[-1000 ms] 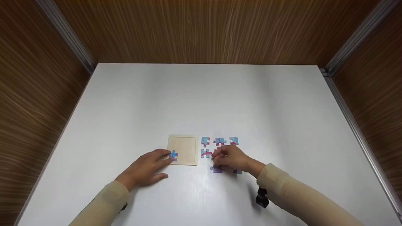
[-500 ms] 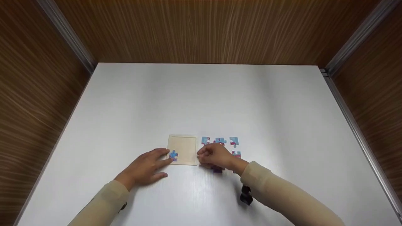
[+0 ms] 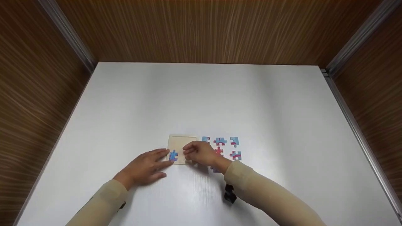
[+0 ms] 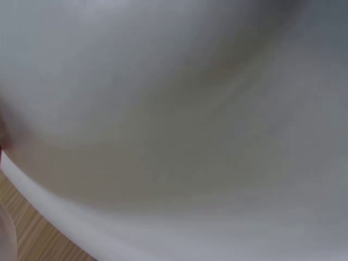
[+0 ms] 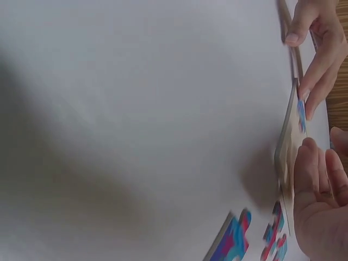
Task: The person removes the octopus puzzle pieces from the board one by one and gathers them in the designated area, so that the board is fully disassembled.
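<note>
A square light-wood puzzle tray (image 3: 175,139) lies on the white table, with one blue-purple puzzle piece (image 3: 173,155) in its near left corner. My left hand (image 3: 143,166) lies flat at the tray's left side, its fingers spread and fingertips at the edge beside that piece. My right hand (image 3: 201,153) hovers over the right half of the tray, thumb and fingers bent close together. Whatever may be between those fingertips is hidden. In the right wrist view the right hand (image 5: 321,201) shows from the palm side, above the tray (image 5: 284,147).
Several red-blue puzzle pieces lie right of the tray, among them a top piece (image 3: 220,141), a corner piece (image 3: 234,141) and a side piece (image 3: 235,155). My right hand and forearm cover part of this group. Brown wood-grain walls (image 3: 201,31) border the table (image 3: 201,100).
My right hand has moved left, from above the loose pieces to above the tray. Pieces it covered on the right now show. My left hand has stayed put.
</note>
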`<state>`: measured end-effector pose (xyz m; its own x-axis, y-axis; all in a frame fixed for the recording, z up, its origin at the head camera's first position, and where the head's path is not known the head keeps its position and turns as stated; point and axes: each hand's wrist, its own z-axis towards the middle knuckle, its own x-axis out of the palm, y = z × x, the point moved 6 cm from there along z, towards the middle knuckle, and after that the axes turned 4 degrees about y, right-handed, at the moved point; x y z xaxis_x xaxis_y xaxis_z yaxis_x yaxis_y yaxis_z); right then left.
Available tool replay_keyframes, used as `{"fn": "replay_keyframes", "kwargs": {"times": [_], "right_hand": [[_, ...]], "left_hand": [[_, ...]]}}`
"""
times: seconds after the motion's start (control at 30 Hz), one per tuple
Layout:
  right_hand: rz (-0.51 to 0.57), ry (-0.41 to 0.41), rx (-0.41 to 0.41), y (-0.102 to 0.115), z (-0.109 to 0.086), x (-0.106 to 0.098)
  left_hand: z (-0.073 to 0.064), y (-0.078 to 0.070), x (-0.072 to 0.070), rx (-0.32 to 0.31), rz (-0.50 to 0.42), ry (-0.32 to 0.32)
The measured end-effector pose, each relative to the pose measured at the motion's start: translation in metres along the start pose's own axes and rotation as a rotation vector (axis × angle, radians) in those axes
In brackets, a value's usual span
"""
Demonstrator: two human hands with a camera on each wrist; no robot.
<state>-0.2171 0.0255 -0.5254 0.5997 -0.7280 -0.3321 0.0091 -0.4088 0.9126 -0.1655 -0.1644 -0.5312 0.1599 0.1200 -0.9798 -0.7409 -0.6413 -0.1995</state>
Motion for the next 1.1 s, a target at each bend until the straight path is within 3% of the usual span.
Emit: {"fn": "replay_keyframes", "kwargs": {"times": [0.27, 0.4, 0.93, 1.1], "right_hand": [[-0.041, -0.012, 0.022, 0.004, 0.007, 0.008], [-0.091, -0.012, 0.018, 0.004, 0.01, 0.011], [-0.123, 0.025, -0.024, 0.009, 0.016, 0.02], [-0.048, -0.01, -0.01, 0.008, 0.018, 0.02]], "left_hand": [[0.0, 0.0, 0.0, 0.054, 0.04, -0.077], [0.001, 0.0, 0.0, 0.057, 0.053, -0.075], [0.0, 0.0, -0.001, 0.089, 0.078, -0.098], [0.0, 0.001, 0.001, 0.068, 0.073, -0.063]]}}
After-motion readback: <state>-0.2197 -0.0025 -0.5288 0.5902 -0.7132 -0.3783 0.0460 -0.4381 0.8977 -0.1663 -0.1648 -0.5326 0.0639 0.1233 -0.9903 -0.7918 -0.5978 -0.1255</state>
